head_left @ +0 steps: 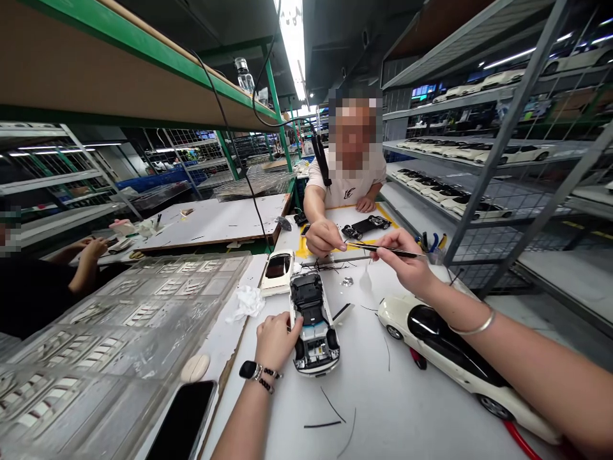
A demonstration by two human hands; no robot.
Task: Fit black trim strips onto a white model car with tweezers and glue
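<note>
Pretty sure this is a workshop, like a small factory floor for model cars: metal racks with rows of white cars on the right, clear trays of small parts on the left. There's also an opened-up car on a white worktable, plus pliers and a ceiling strip light.

Black phone, crumpled white tissue, clear bottle on green-edged shelf, ceiling light
</note>
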